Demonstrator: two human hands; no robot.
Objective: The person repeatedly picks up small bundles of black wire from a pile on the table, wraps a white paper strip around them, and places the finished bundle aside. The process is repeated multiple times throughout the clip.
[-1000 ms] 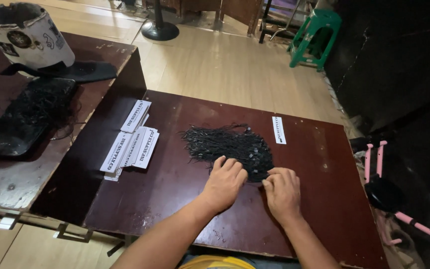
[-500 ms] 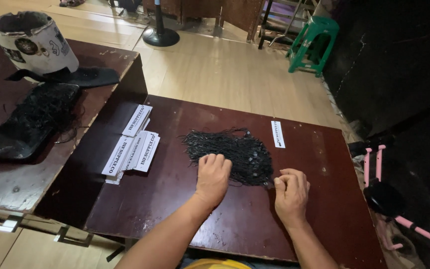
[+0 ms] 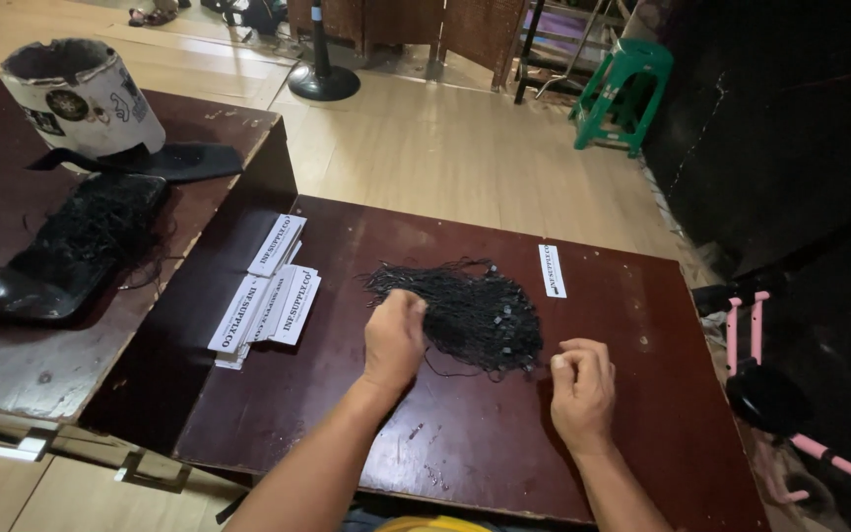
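Head camera view: a person's two bare hands work at a dark brown wooden worktop (image 3: 465, 443), with a tangled heap of thin black cords with small black fittings (image 3: 475, 313) lying between and just beyond them. The left hand (image 3: 393, 337) rests at the heap's left edge, fingers curled together and pinched on strands there. The right hand (image 3: 581, 387) sits on the worktop just off the heap's lower right corner, fingers folded in a loose fist; whether it grips a strand cannot be told. A fanned stack of white printed paper labels (image 3: 270, 298) lies well to the left of the left hand, and a single white label strip (image 3: 551, 270) lies beyond the heap's right end. On a second, lower brown table (image 3: 12, 355) at far left stand a worn white bucket (image 3: 81, 97) and a black tray holding more black cords (image 3: 76, 246). A green plastic stool (image 3: 625, 91) stands on the pale wood floor (image 3: 465, 158) behind.
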